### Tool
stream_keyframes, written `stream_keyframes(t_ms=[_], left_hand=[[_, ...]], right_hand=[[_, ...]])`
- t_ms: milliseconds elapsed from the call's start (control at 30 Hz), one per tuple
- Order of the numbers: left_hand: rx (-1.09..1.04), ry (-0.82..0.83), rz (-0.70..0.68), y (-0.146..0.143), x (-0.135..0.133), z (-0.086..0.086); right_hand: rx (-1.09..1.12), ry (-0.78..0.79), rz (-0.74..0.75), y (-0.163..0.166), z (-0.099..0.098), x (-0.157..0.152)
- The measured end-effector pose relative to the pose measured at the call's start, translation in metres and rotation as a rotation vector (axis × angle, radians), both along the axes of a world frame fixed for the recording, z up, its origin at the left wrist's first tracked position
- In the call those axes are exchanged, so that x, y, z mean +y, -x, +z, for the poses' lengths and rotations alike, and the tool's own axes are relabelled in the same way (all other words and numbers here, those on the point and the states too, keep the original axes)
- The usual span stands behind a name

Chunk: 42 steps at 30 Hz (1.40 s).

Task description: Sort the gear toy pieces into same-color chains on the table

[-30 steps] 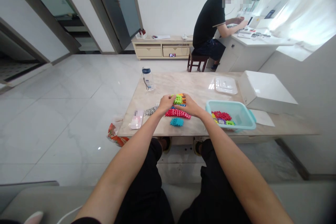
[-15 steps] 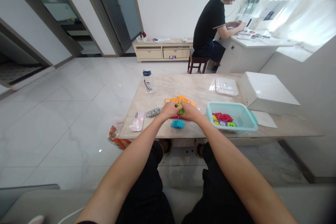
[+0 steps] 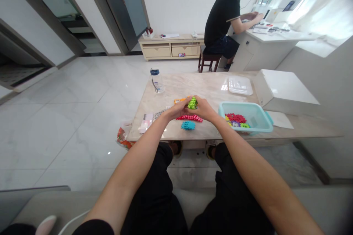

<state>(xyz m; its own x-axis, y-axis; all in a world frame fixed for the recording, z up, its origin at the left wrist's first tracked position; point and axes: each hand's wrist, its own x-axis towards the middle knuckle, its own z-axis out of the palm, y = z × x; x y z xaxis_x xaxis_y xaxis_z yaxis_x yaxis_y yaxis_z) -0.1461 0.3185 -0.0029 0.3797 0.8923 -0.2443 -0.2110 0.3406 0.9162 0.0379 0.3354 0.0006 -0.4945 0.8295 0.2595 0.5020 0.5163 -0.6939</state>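
Note:
Bright green toothed plastic building pieces (image 3: 192,102) are held between my two hands above the table. My left hand (image 3: 179,108) grips them from the left, its fingers closed around that side. From the right, my right hand (image 3: 204,108) holds the same pieces with curled fingers. Below my hands lies a row of pinkish-red toothed pieces (image 3: 193,118), and nearer me a blue toothed block (image 3: 188,125). Orange pieces (image 3: 178,101) are partly covered by my hands. Grey pieces (image 3: 158,114) lie left of my left wrist.
A light blue bin (image 3: 260,126) with red, yellow, purple and green pieces stands right. Behind it are a clear plastic lid (image 3: 239,85) and a white box (image 3: 286,90). A water bottle (image 3: 156,82) stands back left. A person (image 3: 222,18) sits at a far desk.
Both hands have risen slightly away from me with the green pieces, which now show more. The pinkish-red row below is more exposed. The view has shifted a little.

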Motion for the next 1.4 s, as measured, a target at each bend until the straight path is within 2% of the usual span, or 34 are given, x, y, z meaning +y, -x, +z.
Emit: stream_keyframes(t_ms=[200, 367, 633, 833, 1067, 1233, 1400], left_hand=[[-0.045, 0.021, -0.03, 0.001, -0.002, 0.004], [-0.014, 0.011, 0.059, 0.0, -0.004, 0.009], [-0.041, 0.031, 0.056, -0.001, -0.007, 0.014], [-0.003, 0.053, 0.067, -0.001, -0.005, 0.011], [-0.005, 0.049, 0.052, -0.001, -0.006, 0.013], [0.061, -0.022, 0.047, 0.002, -0.006, 0.011], [0.249, -0.157, 0.068, 0.007, -0.007, 0.009]], right_hand=[[0.022, 0.022, 0.067, 0.0, -0.002, 0.0], [0.098, 0.008, 0.125, 0.002, -0.008, 0.002], [0.006, -0.004, 0.002, 0.001, 0.001, -0.002], [0.053, -0.043, 0.051, -0.002, -0.004, 0.001], [0.081, -0.132, 0.031, -0.003, -0.005, 0.002], [-0.03, -0.144, -0.029, -0.007, -0.007, 0.007], [-0.168, -0.142, -0.099, -0.01, -0.013, 0.012]])
